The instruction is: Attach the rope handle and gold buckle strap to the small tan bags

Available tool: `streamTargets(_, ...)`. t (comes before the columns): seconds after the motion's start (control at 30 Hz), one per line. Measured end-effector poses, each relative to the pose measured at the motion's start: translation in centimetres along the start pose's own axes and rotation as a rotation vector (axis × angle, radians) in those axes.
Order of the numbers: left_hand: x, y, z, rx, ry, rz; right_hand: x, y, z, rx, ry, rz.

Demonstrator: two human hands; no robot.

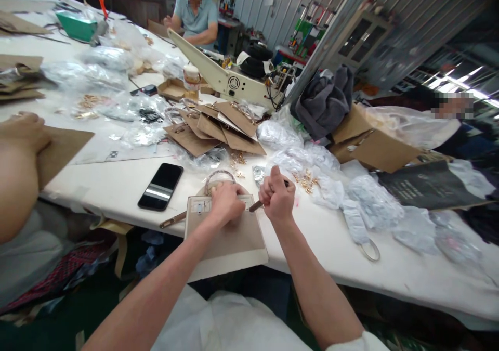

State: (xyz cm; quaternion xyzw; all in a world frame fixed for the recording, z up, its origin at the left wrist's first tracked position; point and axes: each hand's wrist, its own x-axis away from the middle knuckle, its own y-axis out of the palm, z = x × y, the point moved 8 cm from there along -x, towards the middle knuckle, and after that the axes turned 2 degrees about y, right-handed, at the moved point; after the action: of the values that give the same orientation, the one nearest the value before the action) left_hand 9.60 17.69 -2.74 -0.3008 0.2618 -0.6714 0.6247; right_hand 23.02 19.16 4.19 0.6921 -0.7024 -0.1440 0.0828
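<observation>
A flat brown bag panel (230,242) with pale edges lies at the table's front edge, its near side overhanging. A curved handle (219,177) stands out at its far side. My left hand (227,201) presses on the panel's upper part with curled fingers, and partly hides it. Closed round a dark, slim hand tool (255,206) is my right hand (277,195), thumb up. The tool's tip points at the panel's upper right corner; whether it touches cannot be made out. A narrow brown strip with metal fittings (173,219) lies left of the panel.
A black phone (160,186) lies to the left. Beyond are stacked brown panels (220,127), gold-coloured hardware (306,181) and plastic bags (370,200). A co-worker's hand (23,132) rests on another brown panel at left. Another person (197,15) sits beyond a cream machine (234,83).
</observation>
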Motion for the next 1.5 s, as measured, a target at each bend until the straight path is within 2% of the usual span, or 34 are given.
streamTargets(0.13,0.0,0.0,0.0,0.005,-0.019,-0.015,0.3,0.7,0.7,0.051,0.060,-0.037)
streamTargets(0.27,0.0,0.0,0.2,-0.013,-0.014,-0.030,-1.9,1.1,2.9,0.085,0.143,-0.011)
streamTargets(0.43,-0.3,0.1,0.1,-0.068,-0.007,-0.042,-5.6,1.2,7.9,0.147,0.531,-0.001)
streamTargets(0.5,-0.3,0.1,0.0,-0.062,-0.012,-0.048,-5.9,1.3,8.0,0.151,0.573,-0.037)
streamTargets(0.57,-0.2,0.1,-0.1,-0.036,-0.008,-0.047,-5.4,1.2,6.6,0.117,0.499,-0.065)
streamTargets(0.7,0.0,0.0,-0.1,0.004,0.009,-0.013,-3.0,0.5,1.7,0.040,0.152,-0.036)
streamTargets(0.77,0.0,0.1,-0.2,0.026,0.011,-0.006,-1.7,0.6,0.4,0.059,0.046,-0.023)
streamTargets(0.9,0.0,0.3,-0.5,0.081,0.016,-0.016,0.1,1.1,1.0,0.117,-0.037,-0.014)
streamTargets(1.03,0.0,0.4,-0.6,0.063,0.028,-0.022,1.3,0.6,1.7,0.192,-0.139,0.026)
streamTargets(1.1,0.0,0.3,-0.6,0.043,0.008,-0.024,1.1,0.7,1.7,0.224,-0.137,0.012)
streamTargets(1.2,0.2,0.2,-0.4,0.043,0.005,-0.023,-0.6,1.3,1.5,0.165,-0.023,-0.040)
streamTargets(1.33,0.5,-0.1,-0.3,0.049,0.038,0.016,-3.6,1.9,0.9,0.048,0.066,-0.006)
streamTargets(1.5,0.2,0.3,-0.6,0.041,0.023,-0.019,-4.8,3.5,2.4,0.111,0.154,-0.064)
